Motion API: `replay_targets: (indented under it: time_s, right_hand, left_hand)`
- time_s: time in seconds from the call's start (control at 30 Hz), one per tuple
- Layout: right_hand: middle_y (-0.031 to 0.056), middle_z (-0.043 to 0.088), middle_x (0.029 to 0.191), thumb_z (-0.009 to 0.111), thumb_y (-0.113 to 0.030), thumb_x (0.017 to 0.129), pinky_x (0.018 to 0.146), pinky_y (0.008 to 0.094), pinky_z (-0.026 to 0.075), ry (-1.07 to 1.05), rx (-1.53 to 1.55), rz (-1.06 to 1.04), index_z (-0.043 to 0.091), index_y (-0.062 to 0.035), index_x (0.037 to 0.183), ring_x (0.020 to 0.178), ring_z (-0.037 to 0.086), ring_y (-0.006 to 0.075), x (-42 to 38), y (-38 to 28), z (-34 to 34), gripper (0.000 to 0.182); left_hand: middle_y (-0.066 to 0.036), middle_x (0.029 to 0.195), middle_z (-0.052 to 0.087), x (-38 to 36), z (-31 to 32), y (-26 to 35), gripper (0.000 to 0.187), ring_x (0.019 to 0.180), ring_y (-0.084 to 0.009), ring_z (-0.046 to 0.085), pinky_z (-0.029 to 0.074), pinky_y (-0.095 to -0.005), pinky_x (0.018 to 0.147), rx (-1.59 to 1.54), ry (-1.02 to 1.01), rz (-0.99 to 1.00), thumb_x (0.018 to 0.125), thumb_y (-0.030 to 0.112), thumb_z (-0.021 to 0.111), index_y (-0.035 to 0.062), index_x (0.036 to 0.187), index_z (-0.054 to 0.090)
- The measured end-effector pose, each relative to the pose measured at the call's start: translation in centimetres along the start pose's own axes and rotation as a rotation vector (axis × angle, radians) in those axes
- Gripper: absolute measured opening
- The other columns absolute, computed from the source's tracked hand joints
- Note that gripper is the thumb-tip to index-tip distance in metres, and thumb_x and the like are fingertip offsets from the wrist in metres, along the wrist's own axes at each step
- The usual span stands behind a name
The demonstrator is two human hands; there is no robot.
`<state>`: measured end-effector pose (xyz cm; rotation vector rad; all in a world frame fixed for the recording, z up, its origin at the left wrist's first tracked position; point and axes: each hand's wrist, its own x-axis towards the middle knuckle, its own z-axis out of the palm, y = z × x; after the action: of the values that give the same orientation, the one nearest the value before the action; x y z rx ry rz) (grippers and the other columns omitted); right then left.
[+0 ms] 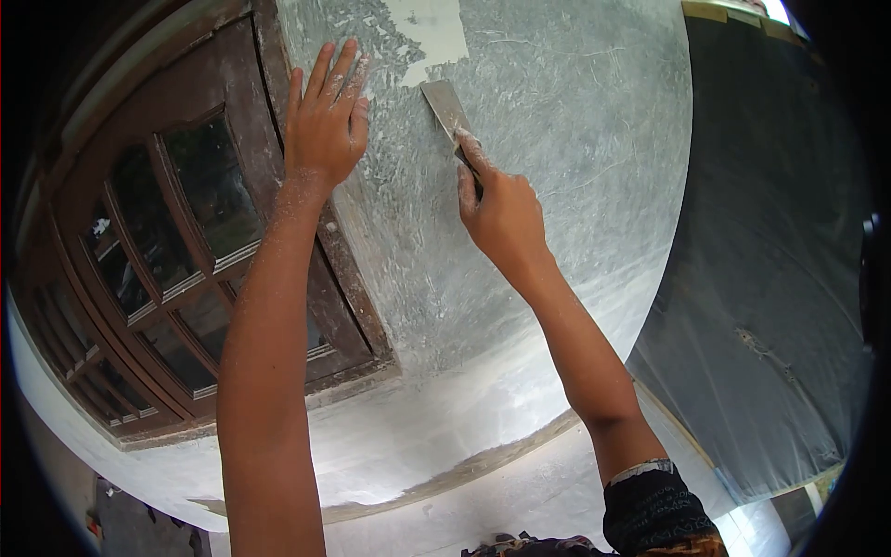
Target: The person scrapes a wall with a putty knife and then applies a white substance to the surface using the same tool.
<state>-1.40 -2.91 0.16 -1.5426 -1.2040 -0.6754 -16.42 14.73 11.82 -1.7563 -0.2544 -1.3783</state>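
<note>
My right hand (pixel 504 209) is closed round the dark handle of a scraper (pixel 447 110), index finger stretched along its blade. The metal blade points up and left, its tip just below a white patch (pixel 434 35) on the grey wall (pixel 575 148). To the left, my left hand (pixel 327 121) lies with its fingers stretched upward against the wall, near the wooden window frame. It holds nothing that I can see. White flakes and dust cling to both hands and to the left forearm.
A brown wooden window (pixel 148 218) with glass panes fills the left side. On the right hangs a dark sheet (pixel 770 232). The lower wall is whitish, with a rough band (pixel 483 459) along its bottom edge above a pale floor (pixel 445 520).
</note>
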Motion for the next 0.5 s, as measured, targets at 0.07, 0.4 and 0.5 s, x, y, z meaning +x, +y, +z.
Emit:
replay_targets:
  time_s: [0.07,0.4,0.5]
  right_hand:
    - [0.0227,0.068,0.07,0.06,-0.02,0.096,0.063,0.0543,0.055,0.005,-0.04,-0.032,0.052,-0.0207,0.149,0.066,0.068,0.0435,-1.5,0.4,0.0,0.054]
    - [0.0226,0.068,0.071,0.059,-0.021,0.096,0.064,0.0552,0.055,-0.018,0.021,0.035,0.058,-0.0205,0.144,0.067,0.068,0.0449,0.7,-0.9,-1.2,0.048]
    - [0.0228,0.068,0.071,0.059,-0.022,0.096,0.064,0.0553,0.055,-0.008,-0.014,-0.001,0.058,-0.0203,0.144,0.066,0.068,0.0448,-1.4,0.2,-0.2,0.048]
  left_hand:
    - [0.002,0.166,0.034,-0.3,0.0,0.4,0.049,0.155,-0.0247,0.025,0.017,-0.0538,0.126,-0.01,0.007,-0.008,0.104,0.021,0.045,0.0197,0.152,0.05]
    - [-0.001,0.165,0.036,-1.0,-0.2,0.8,0.049,0.155,-0.0261,0.026,0.018,-0.0539,0.126,-0.042,0.016,-0.053,0.102,0.019,0.046,0.0154,0.151,0.051]
    - [-0.001,0.165,0.036,-1.0,0.0,0.6,0.049,0.155,-0.0254,0.026,0.019,-0.0537,0.126,-0.074,0.034,-0.053,0.1,0.019,0.048,0.013,0.149,0.053]
